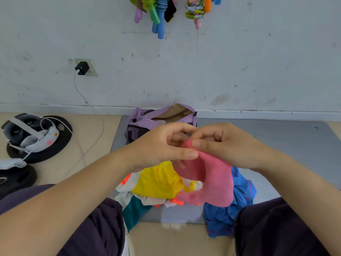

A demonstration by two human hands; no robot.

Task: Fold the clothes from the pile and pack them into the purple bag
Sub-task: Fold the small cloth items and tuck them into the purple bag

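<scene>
Purple bag (147, 121) half behind hands

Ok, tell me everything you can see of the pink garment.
The pink garment is a small piece of soft, knit-looking cloth in plain pink. It is unfolded and hangs limp and curved from its upper edge, which the left hand and the right hand pinch between thumb and fingers. Its lower end droops onto the pile, over the yellow garment and the blue garment.

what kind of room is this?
Probably a home or small gym room, with the work done on the floor: skipping ropes hang on the scuffed wall, weight plates lie on the floor, and a grey mat holds the clothes.
</scene>
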